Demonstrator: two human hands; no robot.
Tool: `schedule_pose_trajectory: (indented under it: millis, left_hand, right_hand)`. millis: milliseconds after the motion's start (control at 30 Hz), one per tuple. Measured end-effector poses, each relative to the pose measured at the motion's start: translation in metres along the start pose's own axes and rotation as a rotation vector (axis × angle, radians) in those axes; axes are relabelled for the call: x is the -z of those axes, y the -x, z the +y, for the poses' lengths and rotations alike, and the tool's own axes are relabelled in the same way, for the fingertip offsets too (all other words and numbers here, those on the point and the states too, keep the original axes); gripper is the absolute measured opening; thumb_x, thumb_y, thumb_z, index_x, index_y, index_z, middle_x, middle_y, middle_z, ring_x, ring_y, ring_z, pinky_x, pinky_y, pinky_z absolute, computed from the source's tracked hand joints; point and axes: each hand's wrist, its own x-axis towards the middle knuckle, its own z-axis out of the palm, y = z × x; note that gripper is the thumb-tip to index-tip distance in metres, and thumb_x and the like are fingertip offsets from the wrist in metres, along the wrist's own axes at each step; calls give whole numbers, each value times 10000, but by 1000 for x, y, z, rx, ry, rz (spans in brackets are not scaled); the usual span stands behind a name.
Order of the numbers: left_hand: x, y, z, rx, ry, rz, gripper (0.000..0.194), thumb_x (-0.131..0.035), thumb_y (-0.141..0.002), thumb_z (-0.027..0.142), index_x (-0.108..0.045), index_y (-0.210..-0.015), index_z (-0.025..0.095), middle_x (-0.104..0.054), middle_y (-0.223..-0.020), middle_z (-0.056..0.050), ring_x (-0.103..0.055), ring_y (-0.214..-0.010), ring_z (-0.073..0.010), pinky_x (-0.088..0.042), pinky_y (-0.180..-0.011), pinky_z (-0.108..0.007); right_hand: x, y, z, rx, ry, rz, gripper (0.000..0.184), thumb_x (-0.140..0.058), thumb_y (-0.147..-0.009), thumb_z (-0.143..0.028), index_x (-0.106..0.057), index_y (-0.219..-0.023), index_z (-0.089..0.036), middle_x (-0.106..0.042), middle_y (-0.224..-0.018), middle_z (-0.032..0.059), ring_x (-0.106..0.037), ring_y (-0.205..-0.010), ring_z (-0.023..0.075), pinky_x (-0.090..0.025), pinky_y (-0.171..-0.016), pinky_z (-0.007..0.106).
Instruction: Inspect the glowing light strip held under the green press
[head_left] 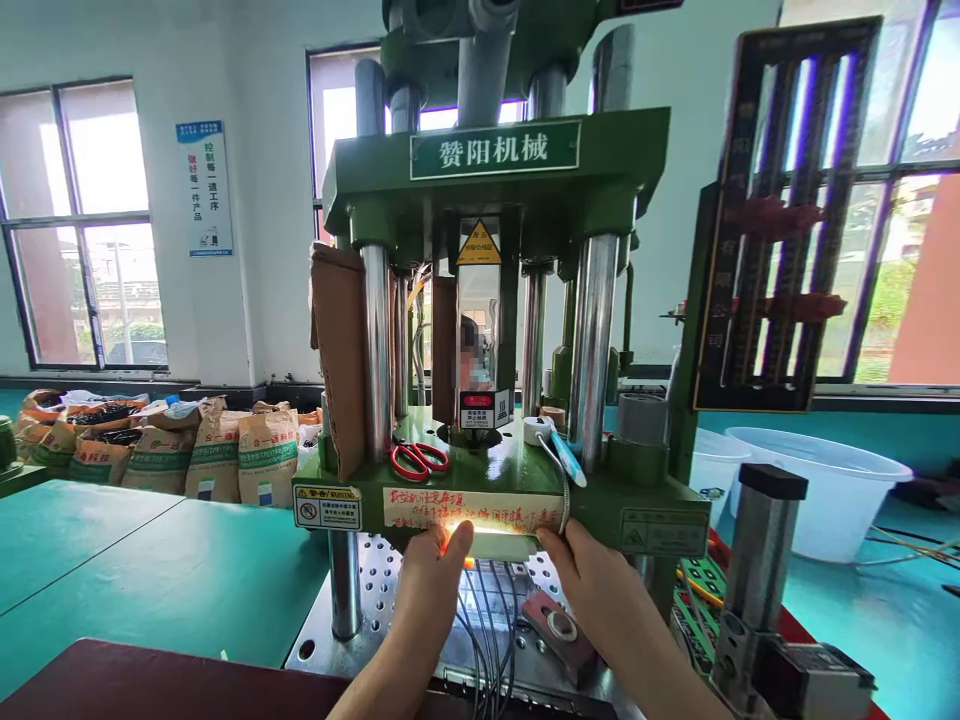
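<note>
My left hand [433, 570] is under the front edge of a green press [510, 470], thumb raised and fingers curled, partly hidden. Orange light glows on its fingertips. Level with it on the right, my right hand [581, 570] bends its thumb and fingers inward at the same edge. Between the hands lie a bright lit strip [491, 524] and a pale green bar [501, 545]. Whatever the fingers grip is too hidden to name. Several thin dark cables [487, 620] hang below, between my forearms.
Red-handled scissors [420, 460] and a blue-and-white tool [566, 457] lie on the press ledge. Below stands a perforated metal plate [375, 590] with a reddish block [559, 635]. Steel columns [596, 350] flank the centre. A metal cylinder [765, 560] rises at right; sacks [217, 450] stand left.
</note>
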Motion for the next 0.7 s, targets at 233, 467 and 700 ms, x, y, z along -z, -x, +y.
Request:
schedule_pose_trajectory:
  millis: [233,467,700]
  left_hand:
    - [-5,-2,-7,6,147,22,400,-397,-706,526,-254,-538,193,-184,-456,74,-171,-388,-56,-126,-402,-208]
    - [-5,7,-12,76,293,49,625,-393,-527,802,-275,-514,188,-239,-342,89,-199,-268,-35,-141,-306,-174]
    - [-4,22,-13,48,418,-116,584,-418,-611,740,-430,-631,156,-350,-364,67,-258,-261,-46,-141,-297,-169]
  right_hand:
    - [0,-3,1,-11,-70,-12,220,-296,-858,-271,-358,-654,-216,-587,-609,63,-566,-578,200,-268,-466,239]
    - [-4,-2,7,56,-183,-5,213,-253,-815,-336,-365,-669,-229,-524,-564,22,-518,-534,180,-287,-500,255]
    - [-5,-2,4,38,-311,45,283,-228,-752,-453,-350,-605,-244,-414,-441,-5,-433,-456,184,-290,-500,280]
